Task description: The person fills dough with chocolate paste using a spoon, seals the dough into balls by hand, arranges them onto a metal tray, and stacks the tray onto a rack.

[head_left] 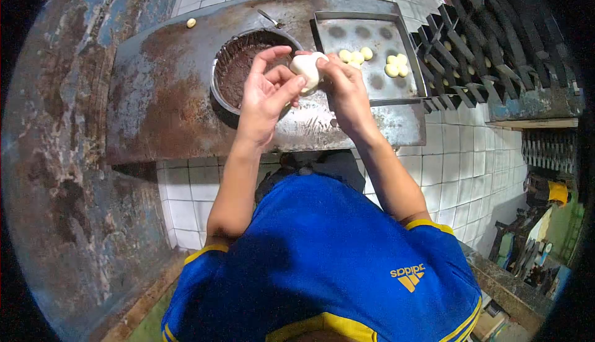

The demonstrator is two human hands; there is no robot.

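Holds pale dough-like piece [307,68] in left grip [268,97] and right grip [348,88] — narrowed on it from each side — above table [161,94], between round pan [215,88] of dark filling [234,72] and tray [375,68]. Note two clusters of small pale balls [396,66] on tray.

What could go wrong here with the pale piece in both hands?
1. The pale piece, between left hand and right hand, could slip into the bowl of dark paste.
2. Uneven finger pressure might tear it if it's soft.
3. The lone ball near the table's far edge might roll off if bumped.
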